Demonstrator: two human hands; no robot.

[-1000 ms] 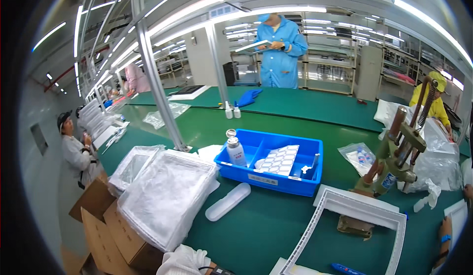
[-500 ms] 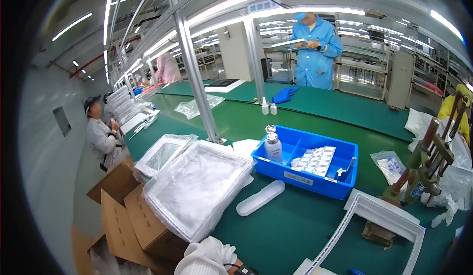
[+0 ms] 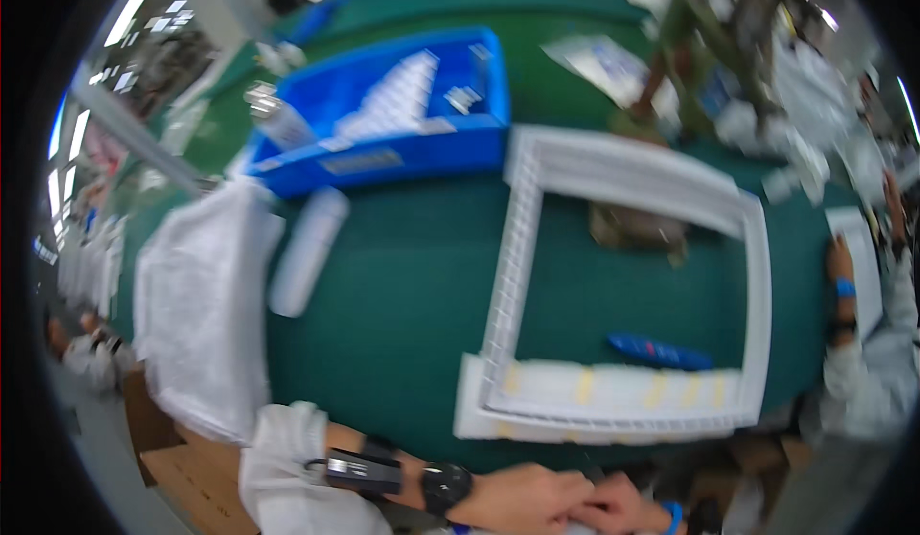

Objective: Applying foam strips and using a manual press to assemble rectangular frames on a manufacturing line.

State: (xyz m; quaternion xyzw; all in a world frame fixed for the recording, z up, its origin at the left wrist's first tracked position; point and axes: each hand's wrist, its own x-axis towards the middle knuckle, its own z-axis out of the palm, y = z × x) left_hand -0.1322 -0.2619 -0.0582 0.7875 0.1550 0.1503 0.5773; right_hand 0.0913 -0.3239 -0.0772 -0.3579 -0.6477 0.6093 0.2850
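My left hand [image 3: 530, 499] reaches in at the bottom edge, with a dark watch and a small black device strapped to its forearm. Close against it is my right hand [image 3: 621, 506], a blue band on its wrist. Both hands are closed, fingertips meeting in front of my body; whatever they pinch, if anything, is hidden and blurred. Just beyond them a white rectangular frame [image 3: 505, 315] lies on the green table, a strip with yellowish tape pieces along its near side. Inside its opening rests a blue pen-shaped tool [image 3: 659, 351].
A blue divided bin [image 3: 422, 157] holds a metal-topped bottle [image 3: 282, 121] and a label sheet [image 3: 395, 99]. A white case [image 3: 309, 252] lies beside bagged white panels [image 3: 203, 305]. A green press [image 3: 685, 56] stands far right, near a co-worker's arm [image 3: 843, 295]. Cardboard boxes [image 3: 196, 482] sit lower left.
The view has swung down and to the right, blurring the picture. Both my hands now show together at the bottom; before, only my left sleeve and part of that forearm showed.
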